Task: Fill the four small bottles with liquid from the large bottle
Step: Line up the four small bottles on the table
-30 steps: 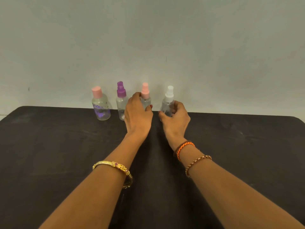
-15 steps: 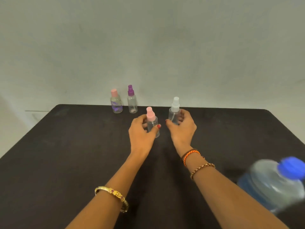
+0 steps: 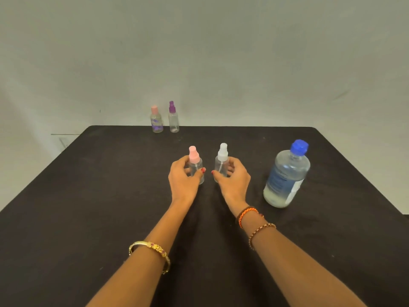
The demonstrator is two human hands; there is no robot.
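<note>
1. At mid-table, the left hand grips the pink-sprayer bottle, fingers and thumb curled round its clear body; the bottle stands upright on the table.
2. Just to the right, the right hand grips the white-sprayer bottle the same way, thumb on the near side, fingers wrapped behind. This bottle is also upright.
3. The two held bottles stand near each other but apart, with a strip of table showing between them.
4. To the right of the right hand, not touched, stands the large bottle with its blue cap on.
5. Change: one second ago both held bottles stood in the far row with the others; half a second ago they were partway forward; they now sit nearer still. The large bottle, then a blur at the right edge of view, is now fully in view.
6. Contents: both held bottles look clear, and no liquid can be made out in them. The large bottle holds a pale liquid in its lower part only.
7. At the far edge, left of centre, the pink-cap bottle shows a purple tint low down; the purple-sprayer bottle just beside it looks clear.
8. A gold bangle is on the left wrist; an orange band and a bead chain are on the right.
</note>
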